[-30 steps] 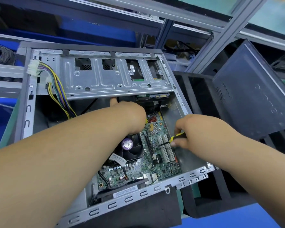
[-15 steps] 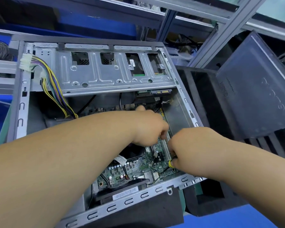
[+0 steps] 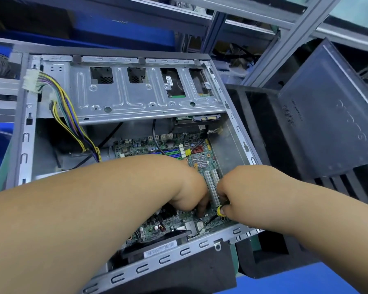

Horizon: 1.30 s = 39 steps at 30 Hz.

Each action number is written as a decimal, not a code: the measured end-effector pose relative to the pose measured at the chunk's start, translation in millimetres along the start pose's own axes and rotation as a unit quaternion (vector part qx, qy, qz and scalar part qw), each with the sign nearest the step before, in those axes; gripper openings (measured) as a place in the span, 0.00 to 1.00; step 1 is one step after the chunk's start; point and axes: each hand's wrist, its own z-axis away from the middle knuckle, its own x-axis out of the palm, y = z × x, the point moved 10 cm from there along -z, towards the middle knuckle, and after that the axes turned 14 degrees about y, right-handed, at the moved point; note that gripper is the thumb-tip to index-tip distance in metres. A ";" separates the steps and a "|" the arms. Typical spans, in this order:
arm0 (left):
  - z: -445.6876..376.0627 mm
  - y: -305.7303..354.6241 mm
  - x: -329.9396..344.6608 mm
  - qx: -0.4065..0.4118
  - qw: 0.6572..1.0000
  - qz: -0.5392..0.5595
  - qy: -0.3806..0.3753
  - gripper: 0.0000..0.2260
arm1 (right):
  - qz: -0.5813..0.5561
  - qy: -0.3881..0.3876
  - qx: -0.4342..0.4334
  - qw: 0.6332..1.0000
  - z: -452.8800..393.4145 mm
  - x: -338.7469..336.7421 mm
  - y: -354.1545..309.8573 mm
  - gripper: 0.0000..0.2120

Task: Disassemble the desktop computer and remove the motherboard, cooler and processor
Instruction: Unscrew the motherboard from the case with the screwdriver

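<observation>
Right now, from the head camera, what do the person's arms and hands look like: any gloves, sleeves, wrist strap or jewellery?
Both forearms come in bare from the bottom corners; no sleeve shows anywhere in the picture. The left hand and right hand wear no gloves. No watch, band, ring or grounding strap shows on the visible parts of either wrist or hand. The fingertips are largely hidden, so nails cannot be checked.

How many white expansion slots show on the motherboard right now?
2. Both white expansion slots lie side by side between the hands: the left one beside the left hand, the right one running under the right hand. The arms may hide others.
</observation>
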 end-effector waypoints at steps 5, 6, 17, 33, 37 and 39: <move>-1.0 -3.8 2.2 -0.011 0.999 -0.033 0.001 0.21 | -0.003 0.008 0.000 1.000 -0.1 1.1 0.7 0.08; -1.5 -4.1 2.7 -0.013 1.000 -0.026 -0.002 0.21 | -0.004 0.010 0.000 1.000 -0.3 1.4 0.6 0.08; -1.4 -0.2 5.4 -0.002 1.000 -0.004 -0.022 0.20 | -0.014 0.015 -0.001 1.000 3.8 -0.3 -0.2 0.08; 3.1 -4.2 3.4 -0.023 0.998 -0.049 -0.022 0.19 | -0.002 -0.002 0.011 1.000 7.7 1.8 -1.9 0.17; 1.7 -4.9 3.8 -0.025 0.999 -0.044 -0.016 0.19 | -0.002 0.003 0.011 1.000 9.8 -0.1 -1.1 0.18; 1.4 -6.0 3.7 -0.027 0.999 -0.036 -0.014 0.19 | -0.003 0.008 0.014 1.000 9.6 -0.9 -0.6 0.18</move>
